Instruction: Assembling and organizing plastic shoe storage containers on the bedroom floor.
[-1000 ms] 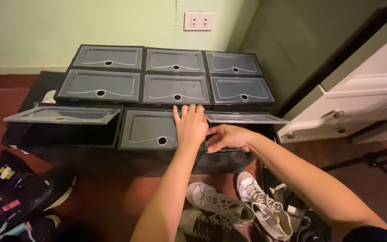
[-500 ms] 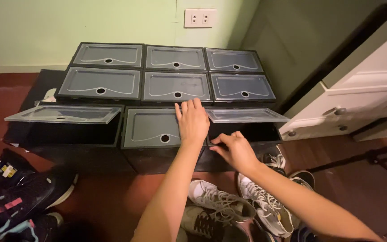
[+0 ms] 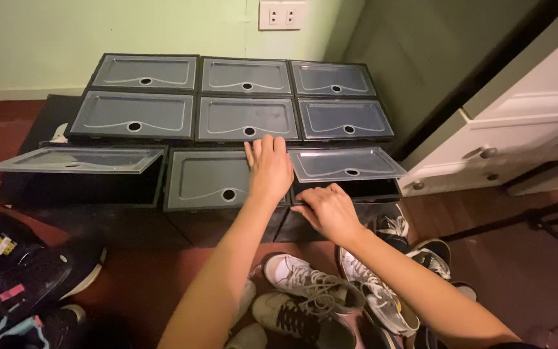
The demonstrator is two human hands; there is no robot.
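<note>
our left hand [image 3: 268, 169] lies flat, fingers together, pressed on the closed front door of the middle bottom box [image 3: 217, 180], holding nothing. our right hand [image 3: 328, 211] sits just to the right of it and a little nearer us, fingers curled at the mouth of the open right box [image 3: 347, 190]; whether it pinches anything there we cannot tell, since the inside is dark. that box's clear flap [image 3: 347, 164] is swung up and stands just beyond the right hand.

as we read it, the work is partway along: the six upper boxes [image 3: 245, 97] beyond both hands are shut, the middle bottom one is shut, and two bottom ones are open, the right one and the far left box [image 3: 75, 174], well off to the left of our left hand. several shoes lie loose on the floor: white sneakers [image 3: 314, 281] just below our forearms, more pairs [image 3: 421, 255] to the right of the right wrist, and dark shoes [image 3: 20, 284] far to the left. a white drawer unit [image 3: 518, 142] stands off to the right.
</note>
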